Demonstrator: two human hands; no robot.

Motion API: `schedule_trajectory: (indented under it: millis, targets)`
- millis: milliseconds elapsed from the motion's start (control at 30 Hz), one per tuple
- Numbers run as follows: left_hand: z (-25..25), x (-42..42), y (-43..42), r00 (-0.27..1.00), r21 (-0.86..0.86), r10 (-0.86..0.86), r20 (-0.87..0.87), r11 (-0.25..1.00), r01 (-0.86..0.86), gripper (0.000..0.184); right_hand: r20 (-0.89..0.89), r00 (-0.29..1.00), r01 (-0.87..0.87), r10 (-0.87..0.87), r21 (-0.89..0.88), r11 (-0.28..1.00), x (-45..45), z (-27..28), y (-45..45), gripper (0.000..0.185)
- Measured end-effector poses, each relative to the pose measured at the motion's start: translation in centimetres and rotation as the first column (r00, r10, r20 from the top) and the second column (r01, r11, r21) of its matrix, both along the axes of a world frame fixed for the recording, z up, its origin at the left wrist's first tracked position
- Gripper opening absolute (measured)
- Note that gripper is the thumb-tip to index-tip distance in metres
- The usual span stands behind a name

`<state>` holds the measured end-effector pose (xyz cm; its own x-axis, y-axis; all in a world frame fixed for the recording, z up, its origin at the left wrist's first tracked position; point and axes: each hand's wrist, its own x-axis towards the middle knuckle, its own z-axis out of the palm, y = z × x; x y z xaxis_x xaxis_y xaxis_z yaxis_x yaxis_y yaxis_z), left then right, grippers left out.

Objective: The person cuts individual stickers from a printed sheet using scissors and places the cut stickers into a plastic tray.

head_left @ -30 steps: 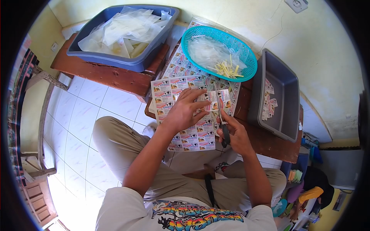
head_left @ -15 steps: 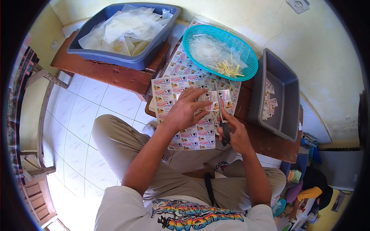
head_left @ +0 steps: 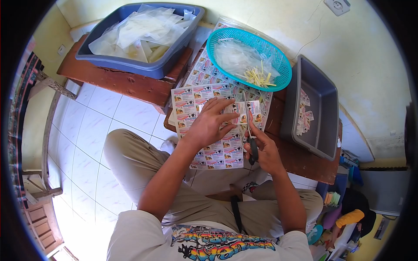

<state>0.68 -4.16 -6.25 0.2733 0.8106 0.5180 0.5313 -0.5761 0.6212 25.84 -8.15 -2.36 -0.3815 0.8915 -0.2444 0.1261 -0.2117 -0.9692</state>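
Note:
My right hand (head_left: 265, 152) grips black-handled scissors (head_left: 252, 148), their blades pointing away from me across a strip of printed labels (head_left: 239, 112). My left hand (head_left: 210, 124) lies with its fingers spread over the strip, fingertips just left of the blades. Part of the strip is hidden beneath those fingers. Under both hands is a larger printed label sheet (head_left: 217, 162), lying over my lap and the bench edge. A label piece (head_left: 254, 107) shows to the right of the blades.
Beyond the sheet sits a turquoise basket (head_left: 285, 71) with clear plastic bags and yellowish strips. A grey tub (head_left: 324, 113) at right holds cut labels (head_left: 305, 115). The blue tub (head_left: 163, 69) at left contains plastic sheets. Another person (head_left: 352, 217) is at far right.
The scissors and the fingers of my right hand have shifted very slightly to the left. My left hand and the label sheet stay in place.

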Motion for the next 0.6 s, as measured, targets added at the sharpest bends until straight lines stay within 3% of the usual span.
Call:
schedule_trajectory:
  millis: [500, 600]
  targets:
    - [-0.04, -0.35, 0.10, 0.999, 0.019, 0.036, -0.018, 0.999, -0.036, 0.041, 0.040, 0.992, 0.118, -0.118, 0.001, 0.993, -0.51, 0.64, 0.50, 0.080]
    - [-0.31, -0.47, 0.13, 0.996, -0.029, 0.078, -0.052, 0.996, -0.079, 0.044, 0.196, 0.977, 0.071, -0.085, 0.075, 0.995, -0.57, 0.63, 0.76, 0.080]
